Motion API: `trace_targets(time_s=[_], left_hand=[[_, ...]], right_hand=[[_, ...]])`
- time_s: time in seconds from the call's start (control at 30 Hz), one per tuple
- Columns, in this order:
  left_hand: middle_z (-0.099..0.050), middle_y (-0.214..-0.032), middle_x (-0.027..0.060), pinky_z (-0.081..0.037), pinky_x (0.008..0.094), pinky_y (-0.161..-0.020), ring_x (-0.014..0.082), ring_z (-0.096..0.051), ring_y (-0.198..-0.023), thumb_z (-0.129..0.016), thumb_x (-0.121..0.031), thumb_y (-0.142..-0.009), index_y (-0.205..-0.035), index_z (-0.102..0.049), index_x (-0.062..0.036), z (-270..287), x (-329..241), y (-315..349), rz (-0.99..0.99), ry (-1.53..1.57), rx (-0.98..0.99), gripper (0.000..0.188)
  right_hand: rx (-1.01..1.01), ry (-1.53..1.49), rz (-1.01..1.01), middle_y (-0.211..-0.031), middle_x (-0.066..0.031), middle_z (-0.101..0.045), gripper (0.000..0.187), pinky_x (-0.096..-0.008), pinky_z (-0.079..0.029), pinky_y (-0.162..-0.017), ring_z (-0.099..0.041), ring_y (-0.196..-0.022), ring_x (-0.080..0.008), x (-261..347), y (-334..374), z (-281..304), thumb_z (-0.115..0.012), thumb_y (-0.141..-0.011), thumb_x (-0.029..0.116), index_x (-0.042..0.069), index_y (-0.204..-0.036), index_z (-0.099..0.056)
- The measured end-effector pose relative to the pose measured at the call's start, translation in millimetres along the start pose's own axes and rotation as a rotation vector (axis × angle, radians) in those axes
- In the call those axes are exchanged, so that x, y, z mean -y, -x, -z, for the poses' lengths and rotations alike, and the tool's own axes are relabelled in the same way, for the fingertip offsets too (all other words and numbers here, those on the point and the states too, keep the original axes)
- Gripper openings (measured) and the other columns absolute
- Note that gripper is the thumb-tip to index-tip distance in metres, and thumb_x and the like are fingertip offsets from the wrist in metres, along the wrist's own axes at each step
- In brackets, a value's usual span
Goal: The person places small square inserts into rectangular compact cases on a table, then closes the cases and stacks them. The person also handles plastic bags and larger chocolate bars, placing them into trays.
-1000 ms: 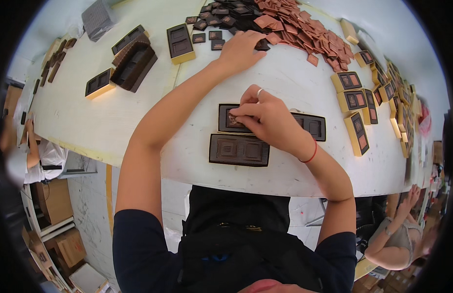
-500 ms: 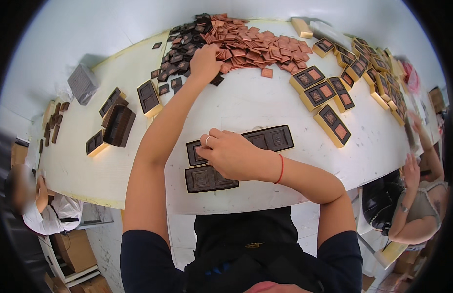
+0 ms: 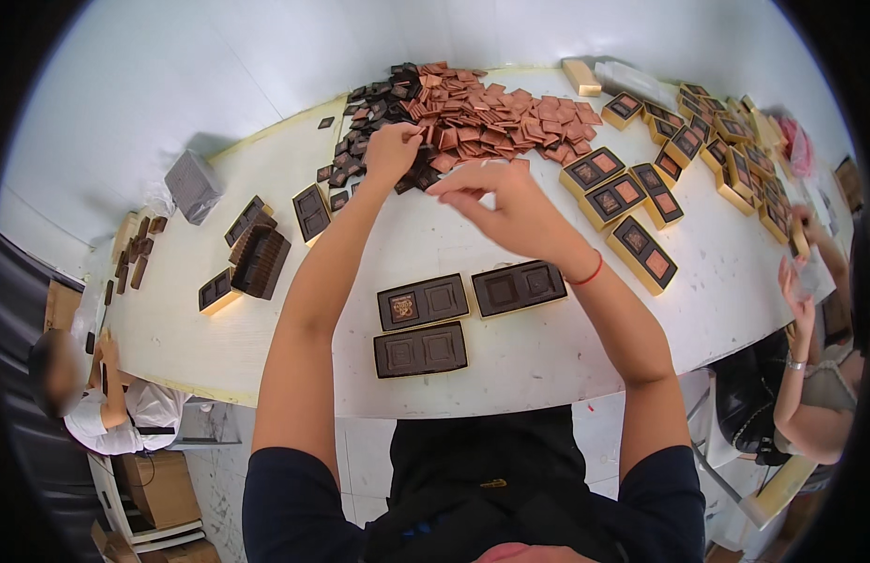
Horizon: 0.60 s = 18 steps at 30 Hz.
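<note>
Left hand (image 3: 390, 150) is reaching into the pile (image 3: 473, 113) of dark and copper squares, fingers pinching; what it grips cannot be told. Right hand (image 3: 501, 206) is hovering half-open and empty just short of the pile, nearer the three dark trays (image 3: 424, 302), their long axes running left-right.

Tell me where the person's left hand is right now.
In the head view, the left hand is stretched to the far side of the white table, fingers in the pile of dark and copper square pieces, left of the raised right hand.

White table (image 3: 510, 361), trays (image 3: 421, 349), squares (image 3: 491, 113)
</note>
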<state>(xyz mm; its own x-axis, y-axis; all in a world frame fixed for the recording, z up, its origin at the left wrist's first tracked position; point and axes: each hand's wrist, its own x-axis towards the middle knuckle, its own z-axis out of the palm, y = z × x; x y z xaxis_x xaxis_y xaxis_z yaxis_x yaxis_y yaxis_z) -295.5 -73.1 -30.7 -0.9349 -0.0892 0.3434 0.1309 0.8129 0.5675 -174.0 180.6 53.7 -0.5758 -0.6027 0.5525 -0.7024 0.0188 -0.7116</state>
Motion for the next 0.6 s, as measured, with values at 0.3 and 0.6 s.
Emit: trace_targets(time_s=[0.3,0.6], left_hand=[[-0.071,-0.109,0.0139,-0.056,0.0275,-0.086,0.017,-0.07,-0.096,-0.063,-0.012,-0.097,-0.128,-0.056,-0.0013,70,-69,100,0.187,0.951,0.239,0.033],[-0.071,-0.107,0.0141,-0.058,0.0286,-0.082,0.019,-0.071,-0.096,-0.065,-0.013,-0.096,-0.116,-0.057,-0.0016,93,-63,187,0.299,1.001,0.398,0.024]], right_hand=[[-0.236,-0.108,-0.168,-0.105,-0.0099,-0.071,0.029,-0.0264,-0.054,-0.072,-0.068,-0.085,-0.0139,-44,-4,3,-0.065,-0.094,0.013,0.001,-0.121,-0.066],[0.089,-0.341,-0.391,-0.087,-0.005,-0.072,0.017,-0.0229,-0.053,-0.065,-0.066,-0.074,-0.0088,-8,11,-43,-0.066,-0.093,0.01,-0.003,-0.103,-0.071]])
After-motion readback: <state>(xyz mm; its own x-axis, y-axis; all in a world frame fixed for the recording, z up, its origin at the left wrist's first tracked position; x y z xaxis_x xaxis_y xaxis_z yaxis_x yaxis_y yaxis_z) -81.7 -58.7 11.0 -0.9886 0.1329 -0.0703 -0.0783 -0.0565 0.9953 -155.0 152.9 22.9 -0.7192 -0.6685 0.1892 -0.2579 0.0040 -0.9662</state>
